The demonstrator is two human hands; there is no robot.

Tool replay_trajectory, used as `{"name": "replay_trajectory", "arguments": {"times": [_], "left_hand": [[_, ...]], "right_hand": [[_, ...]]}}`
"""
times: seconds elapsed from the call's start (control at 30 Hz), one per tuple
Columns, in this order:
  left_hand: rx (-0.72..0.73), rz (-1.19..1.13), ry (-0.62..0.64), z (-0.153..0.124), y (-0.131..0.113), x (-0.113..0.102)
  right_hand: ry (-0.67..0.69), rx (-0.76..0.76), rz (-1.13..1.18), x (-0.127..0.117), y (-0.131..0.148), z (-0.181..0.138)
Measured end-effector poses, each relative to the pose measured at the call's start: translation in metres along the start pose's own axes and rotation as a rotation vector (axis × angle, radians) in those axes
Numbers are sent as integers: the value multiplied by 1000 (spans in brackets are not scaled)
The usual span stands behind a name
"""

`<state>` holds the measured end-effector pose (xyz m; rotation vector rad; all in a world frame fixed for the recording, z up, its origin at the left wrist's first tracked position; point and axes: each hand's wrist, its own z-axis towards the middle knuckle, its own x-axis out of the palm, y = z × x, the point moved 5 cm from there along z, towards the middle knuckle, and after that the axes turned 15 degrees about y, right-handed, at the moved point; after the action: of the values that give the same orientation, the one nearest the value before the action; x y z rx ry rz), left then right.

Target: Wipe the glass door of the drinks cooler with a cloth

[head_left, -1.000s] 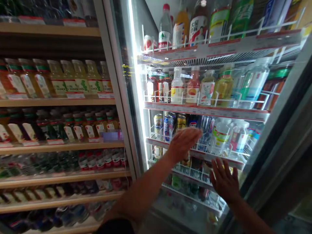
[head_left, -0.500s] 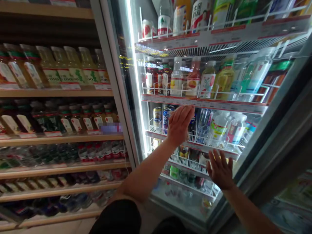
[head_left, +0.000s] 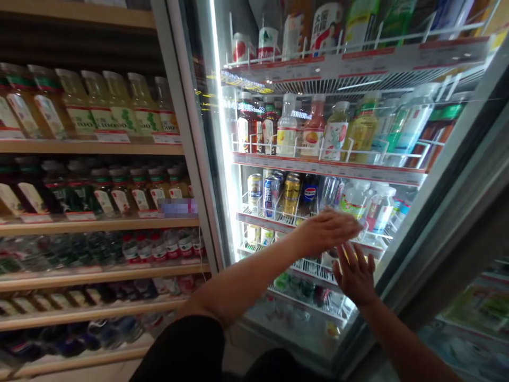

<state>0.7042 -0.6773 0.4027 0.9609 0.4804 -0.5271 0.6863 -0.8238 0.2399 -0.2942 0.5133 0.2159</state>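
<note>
My left hand [head_left: 330, 229] stretches across to the right with its fingers extended flat and holding nothing. It is just above my right hand [head_left: 355, 273], whose fingers are spread with nothing in them. Whether the fingertips touch is unclear. Both hands are in front of the lit fridge. Behind them, the middle shelf carries a gold can [head_left: 291, 195], a blue can [head_left: 272, 196], a silver can [head_left: 255, 192] and a dark Pepsi bottle [head_left: 309, 192]. A clear bottle with a green-yellow label [head_left: 353, 199] stands partly hidden beyond my left hand.
Upper fridge shelves hold juice bottles [head_left: 311, 130] behind wire rails [head_left: 286, 148]. A metal fridge frame [head_left: 194, 143] rises at left and a dark door edge [head_left: 433, 196] slants along the right. Wooden shelving [head_left: 91, 146] with rows of bottles [head_left: 111, 103] stands further left.
My left hand has swung right and slightly down, from in front of the cans to above my right hand. The gold can and Pepsi bottle now show. My right hand has barely moved.
</note>
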Motion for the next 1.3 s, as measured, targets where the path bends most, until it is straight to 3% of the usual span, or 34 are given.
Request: {"name": "replay_trajectory", "arguments": {"times": [0.07,0.1,0.2,0.27,0.3,0.43,0.47,0.53,0.6,0.67,0.83,0.97,1.03,1.13,1.2,1.3], "left_hand": [[103,36,52,-1,-2,1],[55,34,40,0,9,-5],[-299,-13,-98,3,61,-29],[-459,-38,-194,-4,75,-33],[-438,-37,-215,-8,70,-29],[90,34,-55,-27,10,5],[121,32,-25,-31,4,9],[-66,-43,-60,-32,14,3],[-358,-194,-177,-29,30,-10],[-520,-383,-274,-25,30,-19],[-500,-879,-375,-30,-25,-8],[-276,-1031,-201,-52,-41,-9],[-216,-912,-131,-72,-26,-17],[-391,-575,-180,-119,19,-20],[-604,-340,-207,-159,51,-7],[-793,-146,-160,-209,85,28]], "right_hand": [[9,0,11,1,0,0],[12,2,10,1,0,1],[3,10,-6,2,0,1],[-1,12,-10,3,1,0],[-1,13,-8,3,1,-1],[16,19,56,-6,0,1],[27,18,96,-12,0,5],[22,35,200,-29,-1,20],[-23,85,317,-49,-3,40],[-58,120,441,-65,0,61],[44,45,640,-73,28,88],[-37,160,599,-84,21,98],[-179,121,477,-96,11,104],[-326,65,225,-97,4,97],[-216,48,118,-79,8,84],[128,-110,57,-46,29,69]]}}
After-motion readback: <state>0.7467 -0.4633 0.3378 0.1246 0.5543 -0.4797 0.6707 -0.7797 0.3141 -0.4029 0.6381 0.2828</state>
